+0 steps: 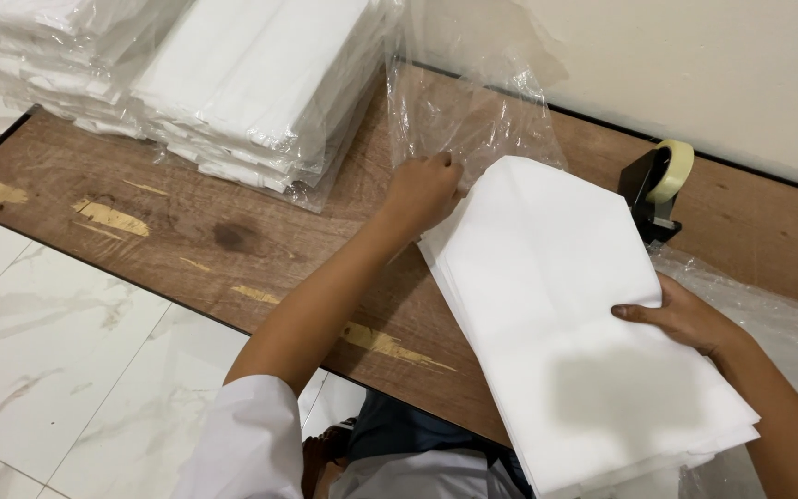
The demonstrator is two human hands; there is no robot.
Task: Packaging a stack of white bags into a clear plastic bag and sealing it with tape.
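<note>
the left hand (420, 192) has its fingers curled shut on the mouth of a clear plastic bag (473, 111), pinching the film at the top left corner of a folded white cloth (565, 314); the right hand (681, 314) presses on the cloth's right edge, thumb on top and fingers wrapped under the side, so it grips the stack rather than resting flat; the cloth lies on the wooden board (214, 240), running from about 11 o'clock near the bag mouth down to 5 o'clock near the person's lap, its far end touching or just inside the bag opening; whether it has entered the film i cannot tell.

judging from this, the step goes best if the left hand keeps the mouth held wide and slightly lifted, so the film does not fold under the leading corners; the right hand should push along the cloth's long line, toward 11 o'clock, keeping the layers squared so none fan out at the near end, where the edges already look a little stepped.

outward from the hands: a tape dispenser (659, 189) sits at 2 o'clock just beyond the cloth; a pile of bagged white cloths (260, 83) lies at 10 o'clock, well apart; more loose film (778, 314) spreads at 4 o'clock under the right forearm; pale marble tiles (57, 351) show at 8 o'clock.
</note>
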